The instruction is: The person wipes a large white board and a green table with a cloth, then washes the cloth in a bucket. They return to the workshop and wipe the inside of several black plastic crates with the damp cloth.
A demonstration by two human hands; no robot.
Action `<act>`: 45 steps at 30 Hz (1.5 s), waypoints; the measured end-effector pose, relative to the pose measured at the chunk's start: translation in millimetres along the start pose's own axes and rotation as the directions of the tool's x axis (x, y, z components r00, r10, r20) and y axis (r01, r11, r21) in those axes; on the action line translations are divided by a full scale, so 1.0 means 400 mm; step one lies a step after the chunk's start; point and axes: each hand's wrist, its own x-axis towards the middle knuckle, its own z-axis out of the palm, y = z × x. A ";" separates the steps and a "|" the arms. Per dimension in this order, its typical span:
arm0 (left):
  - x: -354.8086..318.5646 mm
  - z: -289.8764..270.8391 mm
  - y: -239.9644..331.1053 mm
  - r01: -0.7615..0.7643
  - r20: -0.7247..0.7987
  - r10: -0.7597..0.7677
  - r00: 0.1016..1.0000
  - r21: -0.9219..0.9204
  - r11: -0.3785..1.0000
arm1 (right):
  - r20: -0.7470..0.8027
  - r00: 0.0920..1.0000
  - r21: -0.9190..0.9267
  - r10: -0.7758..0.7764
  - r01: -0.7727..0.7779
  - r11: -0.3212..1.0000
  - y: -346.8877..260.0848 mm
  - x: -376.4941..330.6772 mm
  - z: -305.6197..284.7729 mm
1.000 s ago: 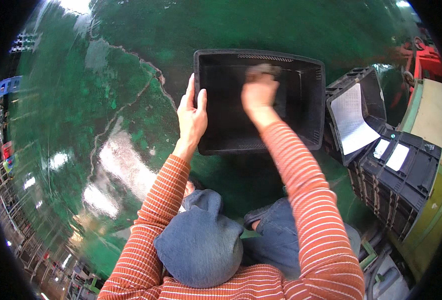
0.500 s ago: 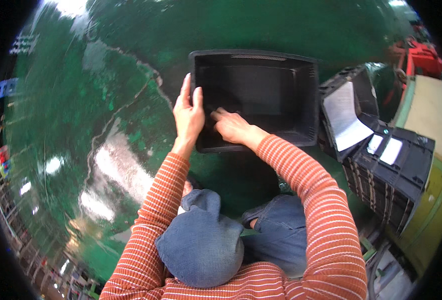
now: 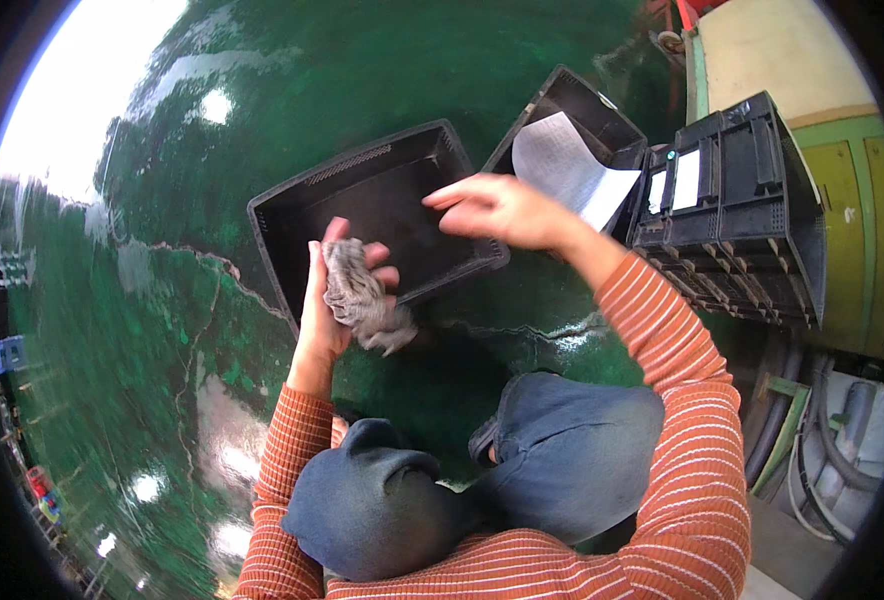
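Observation:
A crumpled grey rag lies in the palm of my left hand, its loose end hanging down past my fingers. My thumb and fingers curl partly around it, over the near left side of a black plastic crate. Above the crate's right side, apart from the rag, is my right hand. Its fingers are stretched out, slightly smeared by motion, and I see nothing in them. The crate rests on the green floor, and its inside shows dark and bare where my hands do not cover it.
A second black crate stands to the right with a white sheet of paper over its edge. Beside it is a black ribbed crate with white labels. A yellow-green cabinet and hoses line the right. The floor is cracked and shiny.
Both hands have come up from the crate, and the grey rag now shows in my left hand. My right hand has moved right. The view has turned, so the crates appear tilted and shifted left.

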 end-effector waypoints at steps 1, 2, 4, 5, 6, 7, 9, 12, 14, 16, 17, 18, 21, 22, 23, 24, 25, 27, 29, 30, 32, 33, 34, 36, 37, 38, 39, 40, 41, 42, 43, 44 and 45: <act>-0.018 0.024 0.023 0.230 0.139 -0.214 0.967 -0.115 0.966 | -0.117 0.992 -0.337 0.042 -0.080 0.938 0.070 0.003 -0.083; -0.017 0.031 0.004 0.236 0.065 -0.233 0.970 -0.042 0.971 | -0.353 0.883 -0.614 0.310 -0.469 0.635 0.145 -0.019 -0.159; -0.012 0.035 -0.031 0.271 0.071 -0.268 0.961 -0.026 0.962 | -0.675 0.705 -0.697 0.219 -0.706 0.124 0.260 -0.125 -0.279; -0.007 0.041 -0.040 0.277 0.104 -0.270 0.957 -0.065 0.959 | -0.859 0.425 -0.424 0.287 -0.903 0.067 0.344 -0.157 -0.334; -0.005 0.042 -0.043 0.279 0.125 -0.266 0.956 -0.099 0.955 | -0.881 0.370 -0.363 0.294 -0.928 0.081 0.429 -0.196 -0.376; -0.007 0.042 -0.040 0.274 0.136 -0.257 0.957 -0.127 0.953 | -0.883 0.350 -0.337 0.313 -0.937 0.097 0.479 -0.215 -0.385; -0.012 0.039 -0.031 0.253 0.111 -0.238 0.965 -0.142 0.957 | -0.871 0.339 -0.318 0.355 -0.941 0.118 0.545 -0.251 -0.389; -0.035 0.013 -0.015 0.212 0.072 -0.203 0.976 -0.157 0.965 | -0.840 0.287 -0.201 0.459 -0.953 0.228 0.527 -0.205 -0.344; -0.040 0.015 -0.010 0.181 0.064 -0.173 0.983 -0.138 0.974 | -0.865 0.290 -0.187 0.409 -0.943 0.274 0.455 -0.202 -0.334; -0.039 0.012 -0.018 0.171 0.070 -0.163 0.984 -0.136 0.976 | -0.918 0.292 -0.207 0.267 -0.930 0.304 0.441 -0.216 -0.338; -0.038 0.012 -0.020 0.160 0.056 -0.154 0.987 -0.142 0.977 | -0.921 0.282 -0.177 0.270 -0.918 0.355 0.428 -0.214 -0.349; -0.039 0.010 -0.023 0.155 0.040 -0.151 0.988 -0.148 0.977 | -0.921 0.272 -0.146 0.277 -0.904 0.401 0.406 -0.211 -0.363; -0.042 0.001 -0.011 0.141 0.002 -0.143 0.990 -0.181 0.973 | -0.913 0.318 -0.109 0.255 -0.793 0.600 0.381 -0.189 -0.399; -0.041 0.000 -0.008 0.141 0.002 -0.144 0.990 -0.201 0.969 | -0.908 0.337 -0.089 0.248 -0.735 0.673 0.381 -0.189 -0.426; -0.038 -0.005 -0.007 0.139 0.035 -0.135 0.990 -0.224 0.965 | -0.904 0.355 -0.069 0.238 -0.671 0.738 0.380 -0.194 -0.444; -0.037 -0.014 -0.002 0.134 0.063 -0.122 0.991 -0.246 0.960 | -0.892 0.307 0.121 0.332 -0.546 0.829 0.339 -0.188 -0.446; -0.036 -0.019 0.001 0.130 0.092 -0.109 0.990 -0.270 0.954 | -0.861 0.276 0.305 0.427 -0.392 0.868 0.299 -0.183 -0.448; -0.043 -0.024 0.012 0.120 0.061 -0.107 0.992 -0.266 0.956 | -0.933 0.325 -0.035 0.154 -0.510 0.860 0.281 -0.201 -0.505; -0.045 -0.023 0.022 0.115 0.056 -0.103 0.993 -0.282 0.952 | -0.960 0.279 -0.116 0.035 -0.504 0.856 0.212 -0.235 -0.569; -0.045 -0.017 0.023 0.092 0.028 -0.088 0.996 -0.278 0.956 | -0.959 0.262 -0.187 -0.107 -0.302 0.935 0.205 -0.254 -0.619; -0.057 -0.042 0.041 0.061 0.033 -0.054 0.998 -0.293 0.954 | -0.960 0.274 -0.064 -0.047 -0.056 0.996 0.042 -0.229 -0.552; -0.055 -0.050 0.043 0.048 0.068 -0.028 0.997 -0.315 0.948 | -0.950 0.305 -0.083 -0.073 -0.019 0.996 -0.005 -0.232 -0.558; -0.061 -0.055 0.052 0.023 0.055 -0.005 0.998 -0.321 0.947 | -0.937 0.338 -0.086 -0.088 0.020 0.996 -0.051 -0.218 -0.529; -0.062 -0.057 0.061 -0.005 0.014 0.010 1.000 -0.332 0.943 | -0.889 0.423 -0.186 -0.176 0.018 0.982 -0.124 -0.192 -0.470; -0.057 -0.053 0.060 -0.011 0.004 0.013 1.000 -0.341 0.940 | -0.846 0.476 -0.280 -0.239 -0.015 0.960 -0.149 -0.183 -0.448; -0.057 -0.050 0.062 -0.018 -0.010 0.016 1.000 -0.337 0.941 | -0.803 0.536 -0.374 -0.261 -0.111 0.921 -0.179 -0.159 -0.392; -0.068 -0.055 0.068 -0.029 -0.024 0.023 0.999 -0.330 0.944 | -0.769 0.553 -0.504 -0.322 -0.213 0.837 -0.190 -0.111 -0.314; -0.065 -0.055 0.066 -0.024 -0.010 0.022 1.000 -0.340 0.940 | -0.739 0.597 -0.541 -0.312 -0.249 0.803 -0.175 -0.068 -0.238; -0.074 -0.063 0.076 -0.040 -0.023 0.034 0.999 -0.332 0.942 | -0.573 0.799 -0.639 -0.183 -0.295 0.710 -0.190 -0.023 -0.155; -0.097 -0.075 0.094 -0.071 -0.058 0.056 0.997 -0.311 0.948 | -0.362 0.924 -0.736 -0.126 -0.200 0.647 -0.161 0.051 -0.077; -0.087 -0.074 0.087 -0.067 -0.037 0.058 0.998 -0.327 0.943 | -0.344 0.936 -0.732 -0.075 -0.218 0.646 -0.105 0.102 -0.009; -0.088 -0.076 0.088 -0.073 -0.033 0.066 0.997 -0.331 0.941 | -0.315 0.939 -0.741 -0.141 -0.151 0.654 -0.065 0.136 0.061; -0.088 -0.078 0.088 -0.073 -0.025 0.069 0.997 -0.336 0.939 | -0.295 0.951 -0.728 -0.089 -0.164 0.666 -0.023 0.173 0.116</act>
